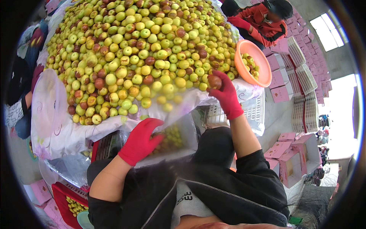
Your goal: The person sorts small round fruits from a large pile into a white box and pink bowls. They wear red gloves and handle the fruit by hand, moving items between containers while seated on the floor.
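A large heap of green, yellow and reddish-brown jujube fruits [137, 54] covers the cloth-draped table [71, 137]. My right hand [227, 96], in a red glove, holds a reddish-brown jujube [214, 82] between thumb and fingers at the heap's near right edge. In a matching red glove, my left hand [141, 140] is above the near edge of the cloth, fingers and thumb apart, with nothing seen between them. Beneath it stands a lined box [188, 134] with green jujubes [173, 136] inside, partly hidden by that hand and blurred.
An orange plastic basin [264, 63] with jujubes sits at the table's right corner. A person in a red jacket [257, 23] is beyond it. A clear basin [47, 100] stands left, near another person's arm. White crates [304, 114] and pink boxes [288, 160] are stacked right.
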Action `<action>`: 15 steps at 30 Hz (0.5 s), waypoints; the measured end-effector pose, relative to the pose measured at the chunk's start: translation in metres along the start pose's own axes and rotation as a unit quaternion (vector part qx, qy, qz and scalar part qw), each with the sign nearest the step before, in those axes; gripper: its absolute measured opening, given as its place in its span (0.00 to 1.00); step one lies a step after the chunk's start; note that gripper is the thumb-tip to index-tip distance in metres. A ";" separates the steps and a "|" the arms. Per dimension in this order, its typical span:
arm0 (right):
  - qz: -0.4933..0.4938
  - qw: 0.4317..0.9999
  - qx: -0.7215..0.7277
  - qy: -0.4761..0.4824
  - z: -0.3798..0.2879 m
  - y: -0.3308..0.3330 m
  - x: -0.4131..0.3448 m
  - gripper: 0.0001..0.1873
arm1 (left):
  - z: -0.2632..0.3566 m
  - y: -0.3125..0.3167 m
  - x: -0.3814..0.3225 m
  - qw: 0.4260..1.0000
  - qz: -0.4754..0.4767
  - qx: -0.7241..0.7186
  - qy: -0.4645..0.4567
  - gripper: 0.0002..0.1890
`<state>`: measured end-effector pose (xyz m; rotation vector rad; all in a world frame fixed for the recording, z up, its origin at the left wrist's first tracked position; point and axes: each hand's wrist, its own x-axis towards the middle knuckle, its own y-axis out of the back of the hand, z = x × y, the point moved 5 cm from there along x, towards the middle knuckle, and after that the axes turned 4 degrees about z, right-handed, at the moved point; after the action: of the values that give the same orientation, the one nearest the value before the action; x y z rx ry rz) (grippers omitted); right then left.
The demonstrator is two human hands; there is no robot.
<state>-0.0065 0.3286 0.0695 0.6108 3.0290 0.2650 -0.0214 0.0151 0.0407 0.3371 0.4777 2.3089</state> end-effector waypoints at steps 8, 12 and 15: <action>-0.340 0.928 -0.151 -0.004 -0.008 -0.143 -0.080 0.23 | -0.023 -0.022 -0.003 0.841 0.018 -0.482 0.245 0.30; -0.234 0.955 -0.165 0.078 0.032 -0.096 -0.017 0.18 | -0.037 -0.014 -0.005 0.746 0.088 -0.584 0.308 0.22; 0.157 0.925 -0.301 0.170 0.050 0.010 0.091 0.18 | -0.052 -0.003 0.000 0.680 0.131 -0.651 0.311 0.22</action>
<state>-0.0830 0.3808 0.0212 1.0577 2.8585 1.3769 -0.0392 0.0045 -0.0072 -1.1635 -1.0327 2.3484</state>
